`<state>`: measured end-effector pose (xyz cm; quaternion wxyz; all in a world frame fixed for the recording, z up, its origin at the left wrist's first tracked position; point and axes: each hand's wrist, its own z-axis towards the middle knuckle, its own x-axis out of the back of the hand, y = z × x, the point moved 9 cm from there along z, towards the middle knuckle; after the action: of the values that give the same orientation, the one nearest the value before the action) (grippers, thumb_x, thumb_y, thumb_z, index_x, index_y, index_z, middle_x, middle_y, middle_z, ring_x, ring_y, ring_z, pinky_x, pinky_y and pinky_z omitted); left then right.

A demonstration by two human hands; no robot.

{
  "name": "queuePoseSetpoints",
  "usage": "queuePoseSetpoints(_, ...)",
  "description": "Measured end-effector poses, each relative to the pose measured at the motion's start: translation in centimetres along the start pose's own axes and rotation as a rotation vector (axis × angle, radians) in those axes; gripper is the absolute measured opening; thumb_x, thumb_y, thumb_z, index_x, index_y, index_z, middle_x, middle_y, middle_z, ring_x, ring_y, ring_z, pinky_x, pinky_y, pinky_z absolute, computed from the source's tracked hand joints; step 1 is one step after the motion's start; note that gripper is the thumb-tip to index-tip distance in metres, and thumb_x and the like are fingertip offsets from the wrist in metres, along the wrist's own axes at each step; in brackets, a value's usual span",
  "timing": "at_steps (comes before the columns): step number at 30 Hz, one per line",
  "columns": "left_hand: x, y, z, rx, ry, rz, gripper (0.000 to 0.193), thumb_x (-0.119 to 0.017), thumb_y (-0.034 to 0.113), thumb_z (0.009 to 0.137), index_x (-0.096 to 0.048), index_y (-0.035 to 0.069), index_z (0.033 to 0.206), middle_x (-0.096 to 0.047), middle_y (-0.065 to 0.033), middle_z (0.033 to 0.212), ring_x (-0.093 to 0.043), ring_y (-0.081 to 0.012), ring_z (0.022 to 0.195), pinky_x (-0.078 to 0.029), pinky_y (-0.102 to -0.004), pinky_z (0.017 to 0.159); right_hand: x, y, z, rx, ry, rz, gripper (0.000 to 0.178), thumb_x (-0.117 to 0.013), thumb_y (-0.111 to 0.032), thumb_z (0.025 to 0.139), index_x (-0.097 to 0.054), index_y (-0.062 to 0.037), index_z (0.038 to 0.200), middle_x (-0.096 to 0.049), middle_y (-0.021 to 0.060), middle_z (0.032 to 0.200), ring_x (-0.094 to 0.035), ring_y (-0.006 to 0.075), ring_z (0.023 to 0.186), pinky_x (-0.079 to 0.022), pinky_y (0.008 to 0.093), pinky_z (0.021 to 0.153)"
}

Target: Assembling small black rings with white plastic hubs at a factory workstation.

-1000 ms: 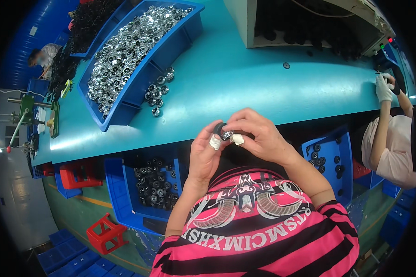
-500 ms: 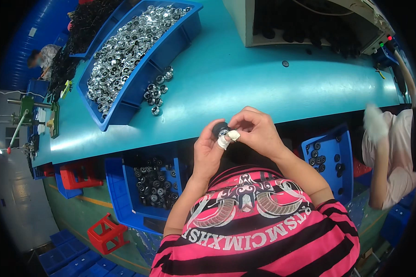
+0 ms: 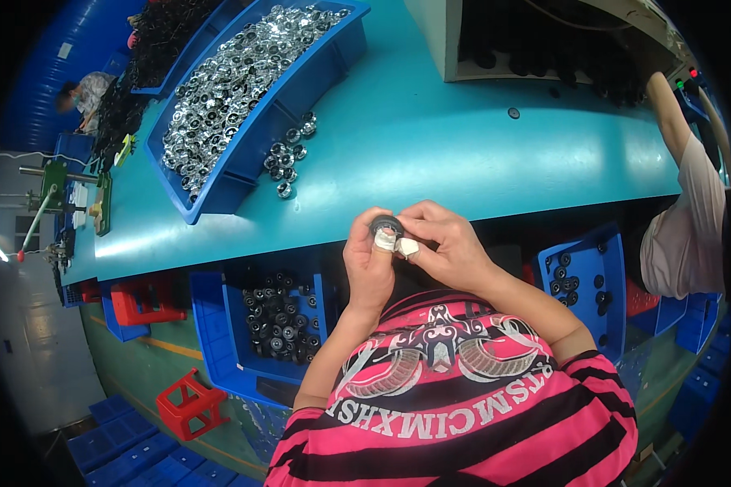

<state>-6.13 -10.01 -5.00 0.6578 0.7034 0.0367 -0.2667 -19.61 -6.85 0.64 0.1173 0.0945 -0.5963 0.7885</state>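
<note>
The left grip (image 3: 369, 268), a bare hand with white wrapping (image 3: 385, 241) on its thumb, is closed on a small black round piece (image 3: 387, 221), pinched between thumb and fingers at their tips. The right grip (image 3: 451, 250) meets the piece's right side; whether it pinches too, I cannot tell. Beyond spreads the smooth teal bench (image 3: 463, 154), where shiny silver-and-black round parts (image 3: 283, 161) lie beside a heaped blue plastic bin (image 3: 321, 84).
</note>
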Motion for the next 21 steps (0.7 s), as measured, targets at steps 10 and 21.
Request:
queuePoseSetpoints(10,0.8,-0.5,-0.2,0.126,0.012,-0.008,0.035,-0.063,0.016,0.108,-0.062,0.000,0.140,-0.071,-0.0068,0.112,-0.068,-0.0120,0.093,-0.059,-0.0270,0.077,0.4,-0.3,-0.1,-0.039,0.051,-0.035,0.029,-0.075,-0.008,0.091,-0.077,-0.0064,0.121,-0.070,0.0093,0.105,-0.071,0.0194,0.079,-0.057,0.0315,0.067)
queuePoseSetpoints(21,0.0,0.2,0.1,0.093,0.001,0.430,0.037,-0.056,0.006,0.109,-0.058,0.000,0.146,-0.070,-0.0045,0.106,-0.065,-0.0082,0.086,-0.058,-0.0261,0.074,1.1,2.3,0.0,-0.235,0.027,0.093,0.031,-0.074,-0.006,0.092,-0.077,-0.0030,0.123,-0.070,0.0103,0.099,-0.072,0.0151,0.078,-0.058,0.0273,0.070)
